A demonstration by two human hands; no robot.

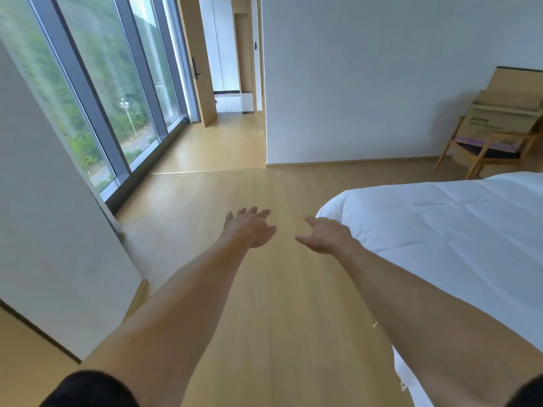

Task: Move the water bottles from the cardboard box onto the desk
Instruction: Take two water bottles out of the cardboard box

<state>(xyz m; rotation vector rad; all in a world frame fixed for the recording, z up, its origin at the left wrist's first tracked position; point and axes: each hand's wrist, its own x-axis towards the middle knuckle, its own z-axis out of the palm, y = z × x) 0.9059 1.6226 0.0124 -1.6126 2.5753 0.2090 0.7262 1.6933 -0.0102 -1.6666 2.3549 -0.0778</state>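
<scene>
- Both hands reach forward over the wooden floor point(264, 289), left hand point(249, 229) and right hand point(324, 235) apart, fingers relaxed and holding nothing.
- Cardboard box point(504, 116) sits on the wooden chair point(484, 148) by the far wall, well apart from the hands, beyond the bed point(440, 224).
- Whether bottles are inside cannot be told; its top is hidden from this angle.
- Judging the step: walk round the bed corner to the box first, then look inside before gripping anything.
- No surface for the bottles is in view.
</scene>
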